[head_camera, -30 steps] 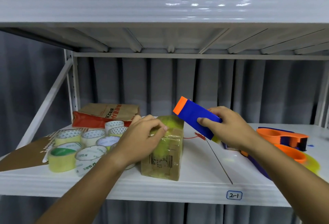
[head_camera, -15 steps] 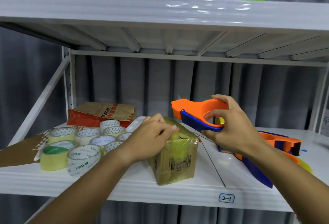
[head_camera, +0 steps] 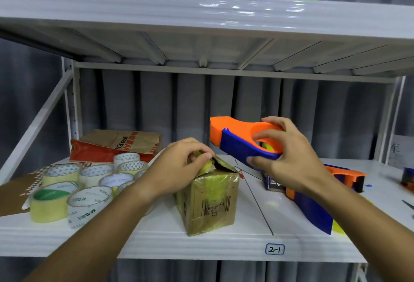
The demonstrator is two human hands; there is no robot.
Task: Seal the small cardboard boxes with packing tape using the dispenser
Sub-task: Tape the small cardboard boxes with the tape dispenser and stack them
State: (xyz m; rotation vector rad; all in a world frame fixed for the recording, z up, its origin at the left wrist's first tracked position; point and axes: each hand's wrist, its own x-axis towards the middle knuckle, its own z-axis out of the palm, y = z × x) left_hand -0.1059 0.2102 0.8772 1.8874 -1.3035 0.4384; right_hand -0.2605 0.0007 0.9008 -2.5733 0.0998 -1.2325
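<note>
Gripping dispenser (head_camera: 244,145) above taped box (head_camera: 208,199)

A small label (head_camera: 274,249) on the front edge of the lower shelf (head_camera: 201,246), at lower right of centre, reads "2-1" in handwriting inside a blue rounded frame. The clear tape roll (head_camera: 89,205) at lower left carries green "M&G" printing, seen upside down, with further characters too small to read. The brown paper bag (head_camera: 118,145) at the back left bears red Chinese characters, inverted and not legible with certainty. The cardboard box (head_camera: 208,203) at centre shows a barcode with unreadable digits. A paper (head_camera: 397,152) at the right edge shows one dark Chinese character, partly visible.
</note>
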